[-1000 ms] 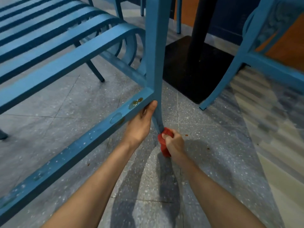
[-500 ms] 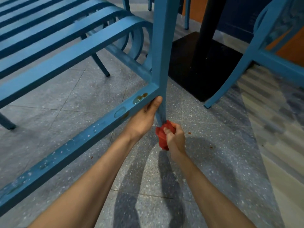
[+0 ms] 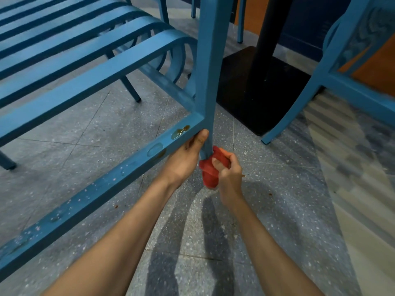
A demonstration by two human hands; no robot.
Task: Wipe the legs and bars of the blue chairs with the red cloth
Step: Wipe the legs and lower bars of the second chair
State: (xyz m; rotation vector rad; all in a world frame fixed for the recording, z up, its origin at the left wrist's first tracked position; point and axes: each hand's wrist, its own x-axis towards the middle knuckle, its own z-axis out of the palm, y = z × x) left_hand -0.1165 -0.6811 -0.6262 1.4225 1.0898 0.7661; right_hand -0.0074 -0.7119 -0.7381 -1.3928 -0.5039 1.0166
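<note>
A blue chair with a slatted seat [image 3: 85, 60] stands close in front of me. Its near leg [image 3: 210, 71] runs down from the top of the view to the floor. A low blue side bar [image 3: 96, 189], spotted with white specks and brown stains, meets that leg. My left hand [image 3: 183, 161] grips the bar from below, right at the joint, thumb against the leg. My right hand [image 3: 227, 174] holds the bunched red cloth [image 3: 210, 174] wrapped around the bottom of the leg. The leg's foot is hidden by the cloth.
A black table post [image 3: 271, 28] on a square black base plate [image 3: 267, 92] stands just behind the leg. A second blue chair [image 3: 342, 82] is at the right, its leg touching the floor beside the base. More blue chair legs [image 3: 240, 22] show at the back. The floor is grey speckled tile [image 3: 85, 129].
My right hand with the red cloth has slid a little up the lower leg, toward the bar joint. My left hand keeps its grip on the bar. The view has shifted slightly.
</note>
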